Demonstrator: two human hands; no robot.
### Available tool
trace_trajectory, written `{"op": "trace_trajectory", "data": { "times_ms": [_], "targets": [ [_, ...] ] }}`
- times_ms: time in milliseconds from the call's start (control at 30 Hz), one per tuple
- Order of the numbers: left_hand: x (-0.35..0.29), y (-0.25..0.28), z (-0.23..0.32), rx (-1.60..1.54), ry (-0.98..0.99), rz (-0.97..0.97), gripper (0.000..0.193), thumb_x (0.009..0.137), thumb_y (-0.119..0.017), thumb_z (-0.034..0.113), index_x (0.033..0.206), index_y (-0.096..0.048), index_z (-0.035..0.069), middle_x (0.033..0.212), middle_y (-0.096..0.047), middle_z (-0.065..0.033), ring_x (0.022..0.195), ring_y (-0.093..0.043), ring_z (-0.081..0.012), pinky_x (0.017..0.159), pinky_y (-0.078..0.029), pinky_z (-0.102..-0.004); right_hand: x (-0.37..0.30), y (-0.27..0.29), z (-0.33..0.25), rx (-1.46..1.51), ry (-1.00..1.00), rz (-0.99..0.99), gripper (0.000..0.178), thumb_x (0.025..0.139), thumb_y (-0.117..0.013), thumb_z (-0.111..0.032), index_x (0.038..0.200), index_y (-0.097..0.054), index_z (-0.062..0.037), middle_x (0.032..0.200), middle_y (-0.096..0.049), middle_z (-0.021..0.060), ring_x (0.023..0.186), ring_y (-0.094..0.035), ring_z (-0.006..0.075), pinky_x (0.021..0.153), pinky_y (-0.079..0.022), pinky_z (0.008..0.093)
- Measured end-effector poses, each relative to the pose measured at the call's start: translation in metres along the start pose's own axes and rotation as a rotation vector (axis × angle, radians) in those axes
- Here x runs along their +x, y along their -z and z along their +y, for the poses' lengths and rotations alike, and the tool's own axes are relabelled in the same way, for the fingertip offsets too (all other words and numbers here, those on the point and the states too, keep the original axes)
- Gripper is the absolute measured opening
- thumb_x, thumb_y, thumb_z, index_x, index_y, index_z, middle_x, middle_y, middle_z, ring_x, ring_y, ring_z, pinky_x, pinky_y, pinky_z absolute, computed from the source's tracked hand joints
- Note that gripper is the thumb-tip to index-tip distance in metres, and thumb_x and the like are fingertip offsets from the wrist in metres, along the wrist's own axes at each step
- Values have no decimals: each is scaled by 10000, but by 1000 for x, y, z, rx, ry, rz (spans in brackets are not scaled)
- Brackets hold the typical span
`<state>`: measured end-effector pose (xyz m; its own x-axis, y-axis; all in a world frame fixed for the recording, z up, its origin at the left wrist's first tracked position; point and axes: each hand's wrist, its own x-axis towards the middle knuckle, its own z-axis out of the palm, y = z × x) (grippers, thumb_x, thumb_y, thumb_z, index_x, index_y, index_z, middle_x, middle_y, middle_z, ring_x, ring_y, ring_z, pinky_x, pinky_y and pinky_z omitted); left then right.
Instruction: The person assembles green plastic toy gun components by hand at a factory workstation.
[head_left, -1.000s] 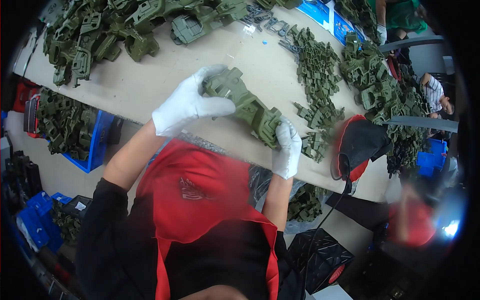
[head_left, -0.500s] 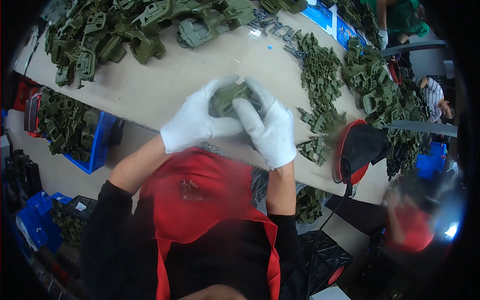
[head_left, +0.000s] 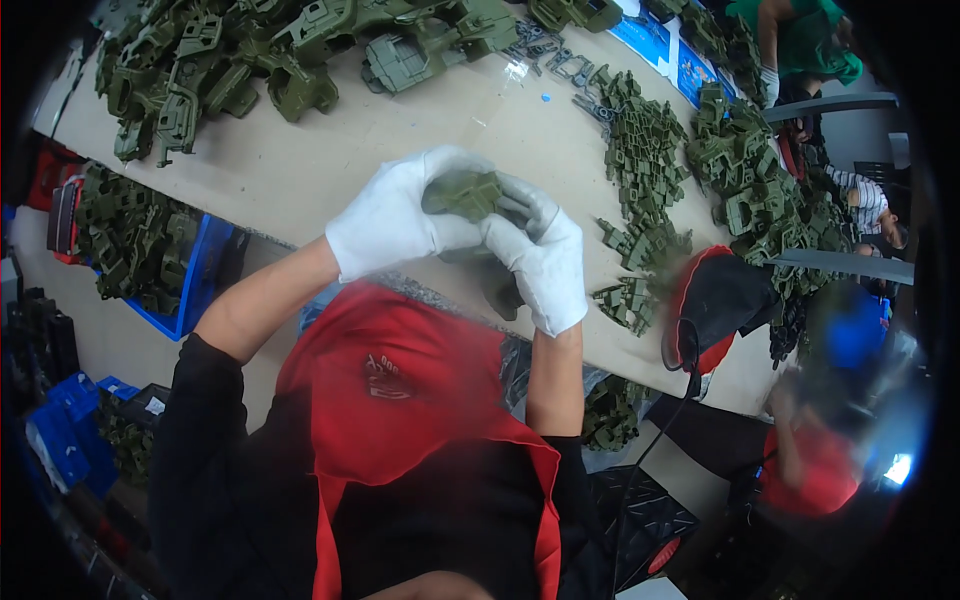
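In the head view, the green plastic part (head_left: 468,195) is held above the near edge of the surface (head_left: 330,180). The left hand (head_left: 395,215) has its grip clamped around it; the right hand's (head_left: 548,255) looks closed on it too, though the fingertips are partly hidden. Good handling calls for a firm left hold and light right pressure, sparing thin edges. Small lettering marks the red apron (head_left: 400,430).

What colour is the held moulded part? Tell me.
The moulded part is olive green, showing best in the head view.
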<state>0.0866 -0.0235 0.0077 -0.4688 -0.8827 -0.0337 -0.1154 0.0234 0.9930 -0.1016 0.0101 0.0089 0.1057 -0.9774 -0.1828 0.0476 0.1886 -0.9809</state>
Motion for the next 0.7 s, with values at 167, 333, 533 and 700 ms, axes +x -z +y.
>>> {"op": "trace_trajectory", "data": {
  "times_ms": [167,333,533,700],
  "targets": [
    [-3,9,12,227,6,-79,681,675,-785,144,1292,-518,38,1191,-610,-139,1125,-587,-232,983,-460,-342,0,23,-5,-929,334,-212,930,671,-820,-341,1418,-380,-2,1256,-569,247,1075,-632,324,909,-508,384],
    [2,4,17,395,-122,-127,719,626,-781,166,1291,-530,63,1186,-603,-168,1117,-579,-319,985,-458,-383,-9,-7,1,-945,37,-79,848,604,-850,-315,1328,-476,-83,1108,-662,121,1003,-656,296,875,-518,399],
    [2,1,26,553,-179,-183,713,617,-771,151,1286,-543,64,1115,-617,-170,1067,-581,-353,968,-457,-394,-12,-2,6,-1007,38,-27,641,612,-834,-304,1172,-564,-149,1033,-680,101,960,-660,307,830,-532,405],
    [20,4,21,437,-46,-125,863,584,-835,180,1361,-473,81,1175,-601,-160,1151,-571,-285,957,-475,-348,9,9,3,-905,115,-107,747,651,-828,-349,1276,-521,-79,1060,-666,180,938,-670,321,831,-530,403]
  ]
}}
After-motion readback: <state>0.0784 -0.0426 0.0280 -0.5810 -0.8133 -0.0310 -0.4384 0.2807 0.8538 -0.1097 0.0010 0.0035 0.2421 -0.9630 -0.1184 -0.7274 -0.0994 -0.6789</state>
